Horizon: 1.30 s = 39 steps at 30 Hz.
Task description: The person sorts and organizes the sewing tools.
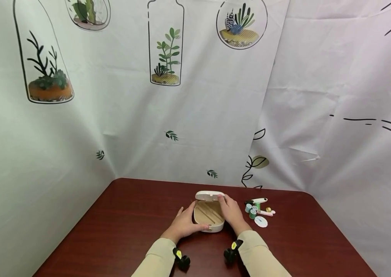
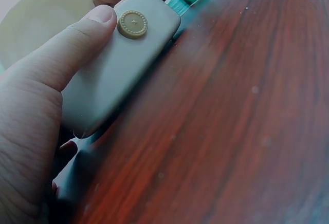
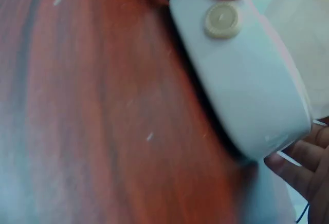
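Observation:
A small white storage box [image 1: 213, 228] with rounded corners stands on the table, its lid [image 1: 209, 196] raised at the back. Inside, a tan tray [image 1: 207, 212] has a narrow slot running diagonally across it. My left hand [image 1: 182, 225] grips the box at its left side, thumb along the front wall beside a round tan button [image 2: 133, 24]. At the right side, my right hand [image 1: 231, 211] holds the lid's right end, its thumb on the lid's inner face. In the right wrist view, the fingertips [image 3: 277, 162] show at the box's side.
Right of the box lie several thread spools [image 1: 253, 214], a white disc [image 1: 261, 221], a white-handled tool [image 1: 259, 200], a pink strip-like item [image 1: 265, 213] and a small gold item [image 1: 268, 209]. The dark red table [image 1: 140, 215] meets a printed white curtain [image 1: 195, 154] behind.

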Tool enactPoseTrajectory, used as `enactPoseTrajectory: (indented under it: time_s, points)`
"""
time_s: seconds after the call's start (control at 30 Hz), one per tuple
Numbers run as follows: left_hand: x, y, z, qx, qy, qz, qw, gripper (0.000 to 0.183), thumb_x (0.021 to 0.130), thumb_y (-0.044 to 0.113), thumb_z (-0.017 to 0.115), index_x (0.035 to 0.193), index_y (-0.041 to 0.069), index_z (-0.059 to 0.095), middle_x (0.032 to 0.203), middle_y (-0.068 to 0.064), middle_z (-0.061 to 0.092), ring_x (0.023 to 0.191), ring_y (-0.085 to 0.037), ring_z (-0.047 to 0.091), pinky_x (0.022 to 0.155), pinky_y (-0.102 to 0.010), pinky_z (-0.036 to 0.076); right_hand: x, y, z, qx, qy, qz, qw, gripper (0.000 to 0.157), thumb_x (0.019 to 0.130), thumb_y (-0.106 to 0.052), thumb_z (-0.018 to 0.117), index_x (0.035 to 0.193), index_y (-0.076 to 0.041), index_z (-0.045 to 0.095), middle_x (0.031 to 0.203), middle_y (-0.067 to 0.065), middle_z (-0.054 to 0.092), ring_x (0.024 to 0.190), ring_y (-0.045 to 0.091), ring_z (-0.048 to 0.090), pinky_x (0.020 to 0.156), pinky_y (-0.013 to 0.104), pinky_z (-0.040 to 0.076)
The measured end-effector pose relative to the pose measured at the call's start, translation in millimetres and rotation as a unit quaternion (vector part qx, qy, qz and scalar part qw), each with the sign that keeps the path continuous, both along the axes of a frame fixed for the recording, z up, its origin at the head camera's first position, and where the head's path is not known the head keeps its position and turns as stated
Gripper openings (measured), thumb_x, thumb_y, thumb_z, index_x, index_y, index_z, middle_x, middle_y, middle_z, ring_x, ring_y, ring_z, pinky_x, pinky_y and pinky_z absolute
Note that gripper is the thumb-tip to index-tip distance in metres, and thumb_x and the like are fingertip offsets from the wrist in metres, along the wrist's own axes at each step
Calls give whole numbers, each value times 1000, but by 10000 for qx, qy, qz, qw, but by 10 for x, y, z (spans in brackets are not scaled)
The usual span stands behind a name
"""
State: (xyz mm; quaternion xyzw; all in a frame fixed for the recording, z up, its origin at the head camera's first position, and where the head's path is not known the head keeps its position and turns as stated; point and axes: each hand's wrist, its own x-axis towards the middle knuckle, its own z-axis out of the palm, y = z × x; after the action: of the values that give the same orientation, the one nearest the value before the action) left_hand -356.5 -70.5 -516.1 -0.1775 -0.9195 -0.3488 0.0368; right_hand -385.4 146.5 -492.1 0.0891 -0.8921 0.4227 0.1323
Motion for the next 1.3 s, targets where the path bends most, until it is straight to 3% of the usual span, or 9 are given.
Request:
enactPoseTrajectory:
  time_s: [0.13, 0.5, 0.77, 1.1, 1.2, 1.3]
  points:
    - [-13, 6, -17, 26, -1, -8, 10000, 116, 75, 70, 76, 158, 4, 29, 154, -15, 46, 138, -34, 48, 120, -58, 16, -8, -26, 68, -125, -214, -178, 9995, 78, 105, -61, 29, 139, 4, 57, 133, 25, 62, 126, 44, 56, 107, 60, 41]
    - [-39, -12, -42, 126, 111, -98, 9998, 112, 75, 69, 76, 158, 9, 31, 151, -10, 50, 134, -31, 52, 120, -59, 17, -70, -69, 150, -599, -713, -561, 9941, 94, 99, -74, 24, 133, 5, 62, 129, 24, 65, 123, 41, 59, 104, 57, 45]
    - [-23, -14, -37, 167, 167, -175, 9996, 110, 75, 67, 77, 158, 10, 32, 150, -8, 51, 133, -30, 53, 119, -61, 18, -120, -72, 131, -786, -933, -737, 9898, 97, 97, -78, 23, 122, 4, 70, 106, 18, 74, 104, 34, 67, 95, 53, 51]
    - [-31, -12, -36, 187, 115, -136, 9997, 110, 75, 67, 77, 158, 12, 32, 149, -8, 52, 133, -30, 52, 119, -60, 17, -118, -96, 146, -883, -1144, -897, 9854, 106, 94, -82, 17, 122, 7, 69, 123, 28, 66, 114, 42, 62, 100, 57, 46]
    - [-29, -12, -30, 175, 121, -126, 9997, 110, 75, 67, 77, 158, 12, 32, 149, -8, 52, 133, -30, 52, 119, -60, 17, -121, -100, 160, -852, -1171, -886, 9855, 104, 94, -81, 16, 107, 4, 74, 110, 25, 69, 103, 37, 64, 95, 52, 48]
    - [-24, -11, -22, 176, 110, -135, 9997, 109, 75, 67, 77, 158, 11, 32, 149, -8, 52, 133, -31, 52, 119, -61, 18, -120, -100, 178, -815, -1245, -880, 9849, 97, 96, -80, 16, 76, -1, 68, 85, 16, 67, 84, 29, 63, 82, 44, 50]
